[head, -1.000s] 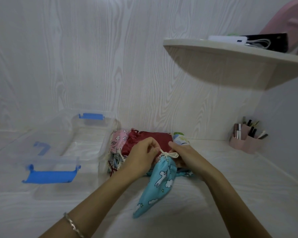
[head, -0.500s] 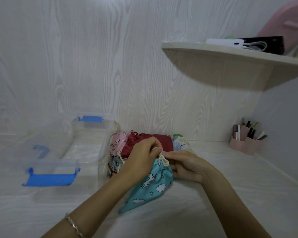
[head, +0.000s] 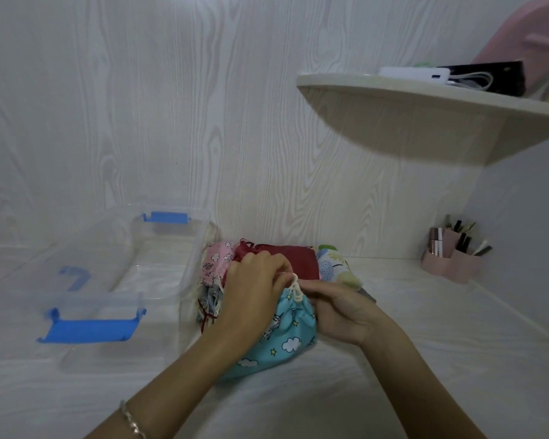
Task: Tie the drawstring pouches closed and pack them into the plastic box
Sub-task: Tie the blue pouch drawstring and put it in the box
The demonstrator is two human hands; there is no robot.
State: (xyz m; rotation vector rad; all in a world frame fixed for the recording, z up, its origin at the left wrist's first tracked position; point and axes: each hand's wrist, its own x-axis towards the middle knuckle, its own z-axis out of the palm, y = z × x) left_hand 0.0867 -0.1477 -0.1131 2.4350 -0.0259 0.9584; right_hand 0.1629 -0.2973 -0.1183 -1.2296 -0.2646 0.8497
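Hands (head: 257, 289) pinching pouch (head: 286, 340) cord (head: 295, 288), box (head: 189, 264) alongside

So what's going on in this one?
A person is tying a pouch shut on a white tabletop. The left-hand grip and right-hand grip both pinch the cream drawstring at the gathered neck of the blue unicorn pouch. More pouches lie piled just behind it, among them a red pouch and a pink pouch. The clear plastic box sits open to the left, and no pouch is in it yet.
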